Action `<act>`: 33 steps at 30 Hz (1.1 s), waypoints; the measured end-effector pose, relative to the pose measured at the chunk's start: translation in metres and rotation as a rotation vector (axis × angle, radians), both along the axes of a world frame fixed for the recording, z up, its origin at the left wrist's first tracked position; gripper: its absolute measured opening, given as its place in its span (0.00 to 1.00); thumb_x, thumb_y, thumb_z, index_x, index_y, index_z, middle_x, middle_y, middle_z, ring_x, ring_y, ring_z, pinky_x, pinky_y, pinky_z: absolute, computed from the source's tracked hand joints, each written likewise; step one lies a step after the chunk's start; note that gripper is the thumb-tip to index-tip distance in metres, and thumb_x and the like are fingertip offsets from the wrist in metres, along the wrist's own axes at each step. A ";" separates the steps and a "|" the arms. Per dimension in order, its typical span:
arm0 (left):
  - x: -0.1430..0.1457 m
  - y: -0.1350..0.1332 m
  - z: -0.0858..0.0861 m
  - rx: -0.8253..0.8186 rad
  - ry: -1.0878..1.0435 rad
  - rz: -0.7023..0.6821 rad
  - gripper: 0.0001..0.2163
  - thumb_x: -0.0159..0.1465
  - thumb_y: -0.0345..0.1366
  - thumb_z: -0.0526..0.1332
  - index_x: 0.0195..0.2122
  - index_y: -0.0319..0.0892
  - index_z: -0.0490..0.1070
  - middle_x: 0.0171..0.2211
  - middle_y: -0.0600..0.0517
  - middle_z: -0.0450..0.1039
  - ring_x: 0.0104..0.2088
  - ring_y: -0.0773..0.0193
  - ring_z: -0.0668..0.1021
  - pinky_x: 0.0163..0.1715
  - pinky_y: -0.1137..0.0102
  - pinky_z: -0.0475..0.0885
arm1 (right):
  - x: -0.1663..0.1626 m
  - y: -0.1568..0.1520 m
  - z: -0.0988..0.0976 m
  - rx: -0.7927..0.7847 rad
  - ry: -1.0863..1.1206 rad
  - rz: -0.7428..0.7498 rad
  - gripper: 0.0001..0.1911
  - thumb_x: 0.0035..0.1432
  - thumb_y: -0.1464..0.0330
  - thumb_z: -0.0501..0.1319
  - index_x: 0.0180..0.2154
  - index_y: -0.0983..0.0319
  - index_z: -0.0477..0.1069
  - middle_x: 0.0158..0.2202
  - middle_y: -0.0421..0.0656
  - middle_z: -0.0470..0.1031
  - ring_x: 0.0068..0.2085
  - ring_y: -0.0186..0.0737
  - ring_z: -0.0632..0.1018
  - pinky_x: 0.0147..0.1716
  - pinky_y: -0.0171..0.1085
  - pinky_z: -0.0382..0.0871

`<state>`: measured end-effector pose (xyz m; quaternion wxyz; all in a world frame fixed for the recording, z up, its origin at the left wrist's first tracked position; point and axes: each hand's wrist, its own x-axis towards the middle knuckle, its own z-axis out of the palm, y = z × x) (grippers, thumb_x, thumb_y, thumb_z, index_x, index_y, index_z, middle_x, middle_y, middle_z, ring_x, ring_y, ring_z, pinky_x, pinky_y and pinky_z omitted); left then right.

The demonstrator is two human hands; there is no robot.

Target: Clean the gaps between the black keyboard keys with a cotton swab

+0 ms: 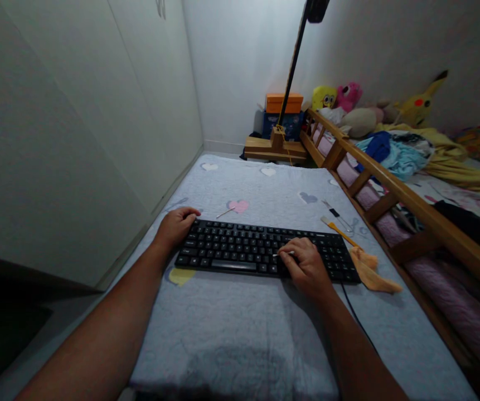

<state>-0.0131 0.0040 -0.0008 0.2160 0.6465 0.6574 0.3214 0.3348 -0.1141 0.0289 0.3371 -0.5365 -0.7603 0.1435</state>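
Note:
A black keyboard lies flat on the light blue patterned cover. My left hand is closed around its upper left corner, the fingers partly hidden. In a pinch, my right hand holds a white cotton swab, its tip down at the keys left of the number pad. A second cotton swab rests on the cover behind the keyboard. Off the right end lie a brush with a yellow handle, a thin metal tool with a black band, perhaps tweezers, and a crumpled orange cloth.
From the keyboard's right part a black cable runs toward me. A wooden bed rail borders the right side, with plush toys and clothes beyond. White cabinet doors stand at left. Behind is a dark pole on a wooden base.

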 end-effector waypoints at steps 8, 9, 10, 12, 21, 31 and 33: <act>0.000 0.000 0.001 -0.004 0.006 -0.007 0.17 0.57 0.43 0.55 0.38 0.41 0.80 0.32 0.49 0.80 0.36 0.52 0.80 0.41 0.61 0.73 | 0.003 -0.001 0.002 0.005 0.007 -0.022 0.10 0.64 0.70 0.57 0.31 0.59 0.74 0.33 0.43 0.76 0.40 0.43 0.71 0.43 0.44 0.59; 0.000 0.000 0.001 -0.007 0.005 -0.004 0.17 0.57 0.43 0.55 0.38 0.41 0.80 0.31 0.49 0.79 0.36 0.52 0.79 0.40 0.61 0.73 | 0.003 -0.002 0.003 0.002 0.005 -0.023 0.10 0.64 0.70 0.57 0.31 0.59 0.74 0.33 0.43 0.76 0.40 0.43 0.71 0.44 0.44 0.59; 0.000 0.000 0.001 -0.010 0.004 -0.003 0.17 0.57 0.43 0.55 0.38 0.41 0.80 0.31 0.49 0.79 0.35 0.52 0.79 0.40 0.61 0.73 | 0.004 -0.002 0.003 -0.002 0.001 -0.023 0.10 0.65 0.69 0.57 0.31 0.59 0.73 0.33 0.43 0.76 0.40 0.43 0.71 0.44 0.44 0.59; 0.001 0.000 0.002 -0.010 0.000 -0.002 0.17 0.57 0.43 0.55 0.38 0.41 0.80 0.31 0.49 0.79 0.36 0.52 0.79 0.40 0.61 0.73 | 0.005 -0.001 0.002 -0.012 -0.011 -0.017 0.10 0.65 0.69 0.56 0.31 0.59 0.74 0.34 0.43 0.75 0.40 0.43 0.71 0.44 0.44 0.59; 0.002 -0.001 0.006 -0.005 0.004 -0.003 0.18 0.57 0.42 0.55 0.38 0.41 0.81 0.33 0.48 0.80 0.37 0.51 0.80 0.41 0.61 0.73 | 0.007 -0.003 0.003 0.000 -0.059 -0.007 0.12 0.66 0.69 0.53 0.33 0.59 0.75 0.34 0.44 0.76 0.40 0.44 0.71 0.44 0.45 0.59; 0.002 -0.001 0.004 0.001 0.006 -0.003 0.18 0.57 0.43 0.55 0.38 0.41 0.81 0.35 0.48 0.81 0.38 0.51 0.80 0.43 0.61 0.74 | 0.008 -0.002 0.002 0.043 -0.094 -0.013 0.08 0.64 0.71 0.57 0.33 0.59 0.73 0.34 0.43 0.75 0.40 0.44 0.71 0.42 0.43 0.59; 0.002 -0.002 0.005 -0.003 0.010 -0.003 0.17 0.57 0.43 0.55 0.38 0.41 0.81 0.35 0.48 0.81 0.39 0.51 0.80 0.43 0.61 0.74 | 0.007 -0.003 0.002 0.045 -0.090 -0.022 0.08 0.64 0.71 0.57 0.32 0.59 0.73 0.34 0.43 0.75 0.40 0.44 0.71 0.42 0.43 0.59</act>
